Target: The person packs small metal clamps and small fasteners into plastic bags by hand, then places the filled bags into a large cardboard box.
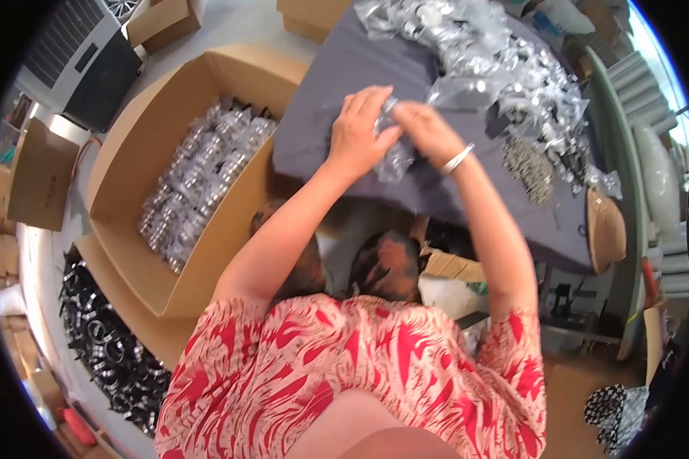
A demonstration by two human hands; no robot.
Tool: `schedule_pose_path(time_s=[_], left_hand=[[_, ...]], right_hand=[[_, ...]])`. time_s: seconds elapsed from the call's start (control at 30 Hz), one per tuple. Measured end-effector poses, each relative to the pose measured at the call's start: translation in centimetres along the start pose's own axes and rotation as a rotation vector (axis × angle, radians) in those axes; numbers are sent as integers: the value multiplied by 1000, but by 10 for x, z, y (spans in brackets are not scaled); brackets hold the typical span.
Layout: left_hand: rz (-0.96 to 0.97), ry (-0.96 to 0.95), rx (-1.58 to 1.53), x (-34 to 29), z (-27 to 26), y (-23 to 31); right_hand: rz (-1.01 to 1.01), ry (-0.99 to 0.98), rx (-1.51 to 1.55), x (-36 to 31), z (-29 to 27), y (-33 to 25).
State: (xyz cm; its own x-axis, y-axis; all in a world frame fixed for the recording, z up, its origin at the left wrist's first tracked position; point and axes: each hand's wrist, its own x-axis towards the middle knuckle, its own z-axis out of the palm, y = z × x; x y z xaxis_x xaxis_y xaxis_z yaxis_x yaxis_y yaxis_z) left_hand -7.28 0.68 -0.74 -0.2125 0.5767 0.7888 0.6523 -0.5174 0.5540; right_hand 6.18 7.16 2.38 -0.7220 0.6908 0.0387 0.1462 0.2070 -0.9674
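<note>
My left hand (358, 136) is closed round a clear plastic bag (395, 162) with something shiny and silvery in it, held over the near part of the grey-covered table (314, 126). Close against it from the right comes my right hand (429, 134), a metal bangle (458, 158) on its wrist. Its fingers curl toward the top of the bag, but they are blurred and partly hidden, so their grip does not show. What exactly the bag contains is too small to make out.
Bagged shiny parts (475, 53) cover the table's far right, beside a heap of small metal pieces (528, 167). A straw hat (605, 229) hangs at the right edge. Left stands a large carton (122, 183) holding rows of bagged metal parts; black ring-shaped parts (111, 348) lie below it.
</note>
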Motion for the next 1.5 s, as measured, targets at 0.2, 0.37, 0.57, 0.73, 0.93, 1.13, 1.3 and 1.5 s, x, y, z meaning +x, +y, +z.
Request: schedule_pose_path(time_s=[0.2, 0.37, 0.57, 0.73, 0.93, 1.13, 1.3, 1.5], left_hand=[[-24, -36, -27, -6, -1, 1], [-52, -83, 108, 5, -17, -1], [-10, -83, 10, 8, 2, -5], [-9, -116, 46, 2, -4, 6], [-38, -109, 30, -3, -3, 15], [-30, -117, 38, -4, -1, 7], [-4, -94, 44, 0, 3, -1], [-55, -62, -7, 10, 6, -7]], right_hand=[[42, -72, -84, -16, 8, -13], [-92, -45, -221, 22, -11, -12], [-267, 300, -942, 119, -71, -5], [-276, 343, -1539, 191, -86, 33], [-340, 180, -1734, 215, -87, 43], [-599, 226, -1195, 200, -61, 5], [-82, 77, -548, 124, -54, -78], [403, -50, -262, 68, -64, -36]])
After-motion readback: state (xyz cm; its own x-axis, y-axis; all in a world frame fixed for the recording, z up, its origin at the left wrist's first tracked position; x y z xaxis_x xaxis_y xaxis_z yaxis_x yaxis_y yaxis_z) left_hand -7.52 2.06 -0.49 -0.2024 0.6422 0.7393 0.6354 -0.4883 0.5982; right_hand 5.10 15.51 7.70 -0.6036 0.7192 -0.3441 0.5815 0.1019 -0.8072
